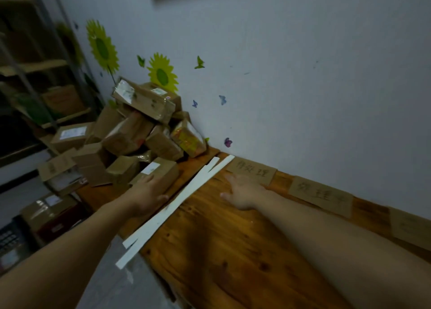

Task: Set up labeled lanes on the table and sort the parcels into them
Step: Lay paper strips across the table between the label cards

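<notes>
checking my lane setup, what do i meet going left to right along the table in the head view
parcel pile → white paper strips → first cardboard label → second cardboard label → third cardboard label. Both hands are left out because they overlap these.

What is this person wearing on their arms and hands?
Nothing that shows. The left hand and the right hand are bare, with no gloves, rings or watch visible. No sleeve comes into view anywhere up to the picture's edge.
</notes>
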